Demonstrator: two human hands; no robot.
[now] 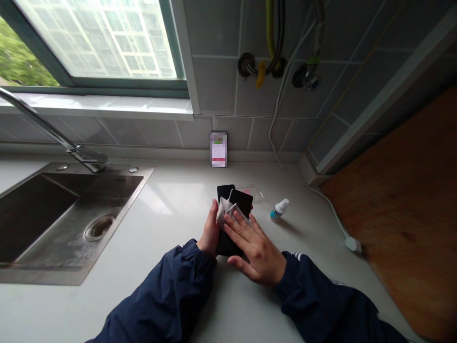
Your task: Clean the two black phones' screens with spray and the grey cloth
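Observation:
My left hand (209, 228) grips a black smartphone (243, 201) from the side and holds it low over the counter. A second black flat piece (224, 192) sticks out just behind it, and I cannot tell what it is. My right hand (252, 250) lies on top with fingers spread, pressing a crumpled pale grey cloth (228, 214) against the phone's face. The cloth and both hands hide most of the phone.
A clear plastic case (255, 193) lies behind the phone, and a small spray bottle (279, 209) lies on its side to the right. A steel sink (64, 224) and tap (85, 157) are at left. A white cord (314, 190) runs to the right.

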